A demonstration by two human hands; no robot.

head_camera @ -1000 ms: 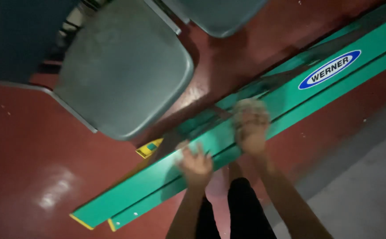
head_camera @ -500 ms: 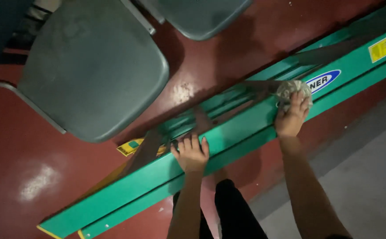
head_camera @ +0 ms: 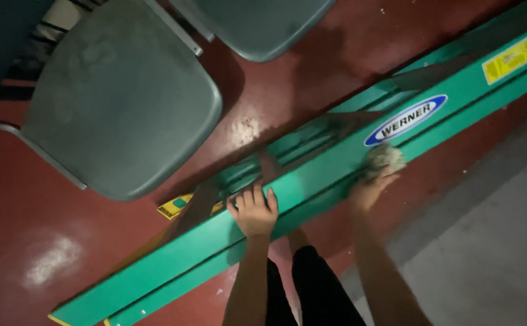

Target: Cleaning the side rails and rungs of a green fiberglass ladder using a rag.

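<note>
Fingers point(head_camera: 256, 196) of the left hand point(head_camera: 253, 212) lie spread on the green ladder point(head_camera: 312, 172); at three o'clock, the right hand point(head_camera: 369, 190) pinches a grey rag point(head_camera: 385, 158) against its rail, wiping unfinished.

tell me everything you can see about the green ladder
The green ladder lies on its side on the dark red floor, running diagonally from lower left to upper right beside two grey chair seats. Its rails look like smooth fibreglass, with darker steps between them, an oval blue-and-white label and yellow stickers. The left hand rests flat on the rail; the right hand presses a crumpled grey rag against it near the oval label.
</note>
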